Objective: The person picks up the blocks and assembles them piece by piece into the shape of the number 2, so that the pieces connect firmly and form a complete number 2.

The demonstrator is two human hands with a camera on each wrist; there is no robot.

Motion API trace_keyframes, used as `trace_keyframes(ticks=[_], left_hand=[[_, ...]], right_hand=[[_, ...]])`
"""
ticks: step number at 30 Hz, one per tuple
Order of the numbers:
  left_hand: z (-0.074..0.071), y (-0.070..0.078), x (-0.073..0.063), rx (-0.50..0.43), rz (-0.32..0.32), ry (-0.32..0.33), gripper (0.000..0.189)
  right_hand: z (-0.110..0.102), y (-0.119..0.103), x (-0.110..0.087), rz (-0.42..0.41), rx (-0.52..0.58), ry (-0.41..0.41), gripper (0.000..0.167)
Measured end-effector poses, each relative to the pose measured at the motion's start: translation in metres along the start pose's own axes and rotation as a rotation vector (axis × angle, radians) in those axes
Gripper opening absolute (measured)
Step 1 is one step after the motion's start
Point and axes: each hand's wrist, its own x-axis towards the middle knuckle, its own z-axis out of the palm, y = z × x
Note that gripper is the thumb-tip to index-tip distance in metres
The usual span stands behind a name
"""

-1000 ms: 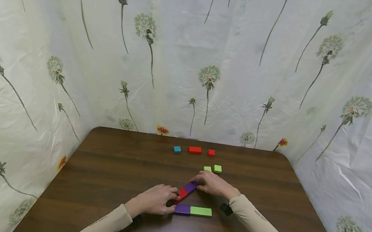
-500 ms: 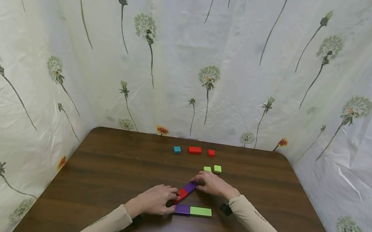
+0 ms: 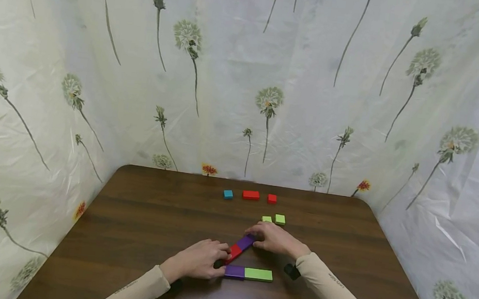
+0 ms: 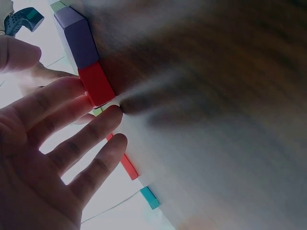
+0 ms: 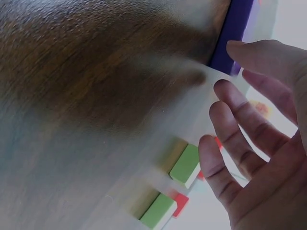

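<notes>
On the dark wooden table, a red block (image 3: 234, 253) and a purple block (image 3: 246, 241) lie end to end in a slanting row. Below them, a second purple block (image 3: 234, 272) adjoins a long green block (image 3: 258, 275) in a straight row. My left hand (image 3: 199, 259) touches the red block with fairly straight fingers; its thumb is by the second purple block's left end. The left wrist view shows those fingers against the red block (image 4: 97, 85). My right hand (image 3: 279, 239) pinches the far end of the slanting purple block (image 5: 231, 40) between thumb and index finger.
A small blue block (image 3: 228, 194), a longer red block (image 3: 250, 195) and a small red block (image 3: 272, 198) line the table's (image 3: 149, 218) back. Two small green blocks (image 3: 280, 219) lie just beyond my right hand. A flowered curtain (image 3: 230, 70) hangs behind.
</notes>
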Motion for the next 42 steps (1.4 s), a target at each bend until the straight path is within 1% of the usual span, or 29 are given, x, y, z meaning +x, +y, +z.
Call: trace_keyframes(ticks=[6,14,20,28,31,37,42], left_hand=[[0.002,0.000,0.000,-0.010,0.010,0.029,0.033],[0.001,-0.001,0.000,0.002,0.003,0.021,0.036],[0.001,-0.001,0.000,0.006,-0.002,0.011,0.037],[0.001,0.001,0.000,-0.007,-0.014,0.000,0.038],[0.001,0.001,0.000,-0.006,-0.013,0.004,0.038],[0.002,0.001,-0.001,-0.008,-0.012,0.003,0.038],[0.003,0.001,-0.002,-0.007,-0.011,0.011,0.037]], right_hand=[[-0.003,0.000,-0.002,-0.010,0.016,0.004,0.038],[-0.010,0.001,-0.003,0.007,0.027,0.005,0.037],[-0.013,0.006,-0.005,-0.002,0.001,0.063,0.035],[-0.020,0.009,-0.012,0.039,0.032,0.092,0.037],[-0.021,0.011,-0.014,0.038,0.026,0.117,0.037],[-0.022,0.020,-0.019,0.048,0.063,0.168,0.039],[-0.021,0.033,-0.022,0.088,0.081,0.191,0.040]])
